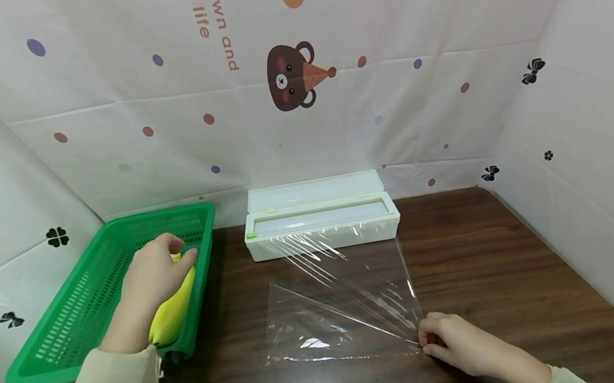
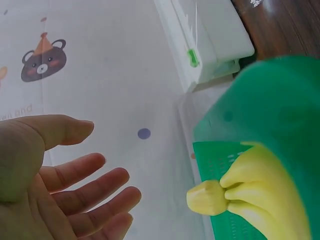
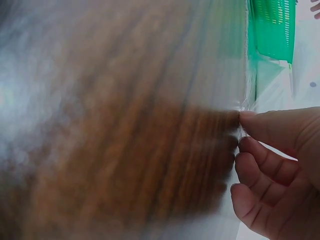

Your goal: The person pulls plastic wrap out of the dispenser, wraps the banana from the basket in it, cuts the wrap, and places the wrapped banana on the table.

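Clear, glossy plastic film [image 1: 342,326] is spread over a dark brown wooden table [image 1: 478,253], in front of a long white plastic box [image 1: 325,238] whose lid [image 1: 315,190] is raised. The film's near right corner is pinched by the right hand [image 1: 459,343]. The left hand [image 1: 155,269], fingers relaxed and nothing grasped, is held above yellow bananas [image 1: 174,309] laid in a green perforated plastic basket [image 1: 70,320].

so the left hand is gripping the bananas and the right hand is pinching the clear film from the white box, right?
Not quite: the left hand isn't gripping the bananas. The left wrist view shows it holding nothing, with the bananas off to one side. The right hand is indeed pinching the clear film from the white box.
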The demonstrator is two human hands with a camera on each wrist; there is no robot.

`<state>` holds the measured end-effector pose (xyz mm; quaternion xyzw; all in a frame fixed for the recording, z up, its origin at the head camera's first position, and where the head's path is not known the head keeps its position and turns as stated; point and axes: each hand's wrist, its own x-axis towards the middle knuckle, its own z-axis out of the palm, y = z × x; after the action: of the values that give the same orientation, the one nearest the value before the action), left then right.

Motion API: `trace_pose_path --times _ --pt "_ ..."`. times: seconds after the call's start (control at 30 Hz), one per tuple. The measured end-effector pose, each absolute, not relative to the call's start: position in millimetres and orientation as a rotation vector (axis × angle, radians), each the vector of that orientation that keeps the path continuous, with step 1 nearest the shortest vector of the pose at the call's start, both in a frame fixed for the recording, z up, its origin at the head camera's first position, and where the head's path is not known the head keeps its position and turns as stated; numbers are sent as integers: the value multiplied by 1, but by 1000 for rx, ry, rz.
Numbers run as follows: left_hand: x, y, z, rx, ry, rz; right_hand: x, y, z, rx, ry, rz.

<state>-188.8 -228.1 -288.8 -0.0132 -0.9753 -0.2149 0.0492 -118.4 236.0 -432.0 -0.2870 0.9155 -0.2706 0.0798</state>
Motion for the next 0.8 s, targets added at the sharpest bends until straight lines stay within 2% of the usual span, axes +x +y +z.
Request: trace_pose_path --times 0.8 --pt "-195 -243 -284 3 -2970 -603 -117 236 -430 -840 2708 -827"
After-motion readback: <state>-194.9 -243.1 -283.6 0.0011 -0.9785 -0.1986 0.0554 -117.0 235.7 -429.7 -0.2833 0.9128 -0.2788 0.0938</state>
